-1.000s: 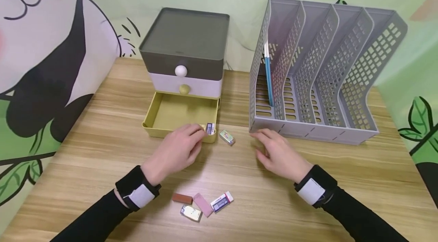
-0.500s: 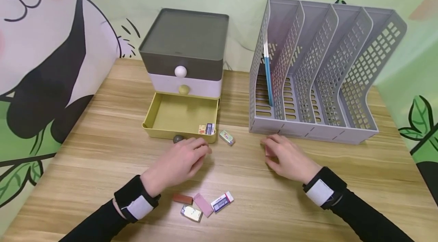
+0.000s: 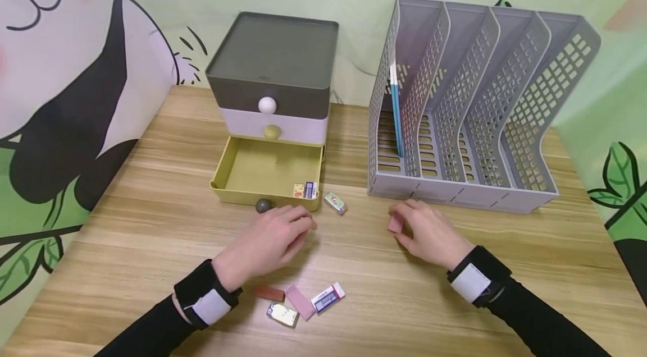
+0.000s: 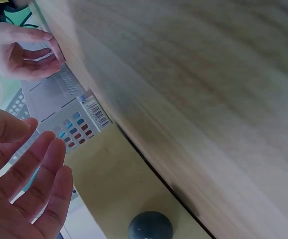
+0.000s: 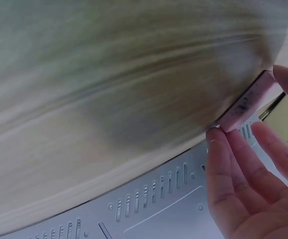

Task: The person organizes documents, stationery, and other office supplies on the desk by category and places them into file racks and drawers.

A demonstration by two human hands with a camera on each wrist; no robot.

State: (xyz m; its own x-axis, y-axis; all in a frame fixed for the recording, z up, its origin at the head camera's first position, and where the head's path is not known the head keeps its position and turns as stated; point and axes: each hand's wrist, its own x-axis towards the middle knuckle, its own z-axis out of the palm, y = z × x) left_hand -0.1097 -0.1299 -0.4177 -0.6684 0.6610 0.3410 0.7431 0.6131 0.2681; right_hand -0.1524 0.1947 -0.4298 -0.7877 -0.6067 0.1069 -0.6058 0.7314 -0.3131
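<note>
In the head view, a pink eraser is pinched between the thumb and fingers of my right hand, just in front of the file rack; the right wrist view shows dark smudges on this eraser. My left hand, its fingers relaxed and holding nothing, hovers before the pulled-out yellow drawer, close to its dark round knob. Two small erasers lie in that drawer's front right corner. Beside it on the table is a patterned green eraser.
Nearer me lie a reddish-brown eraser, a longer pink eraser, a white-and-blue sleeved eraser and a cream eraser. Above the drawer stands the dark-topped cabinet. A grey file rack at right holds thin blue-and-white books.
My right hand has shifted right and slightly toward me, bringing the pink eraser in its fingers into view. My left hand has drawn back from the drawer's front, uncovering the knob.
</note>
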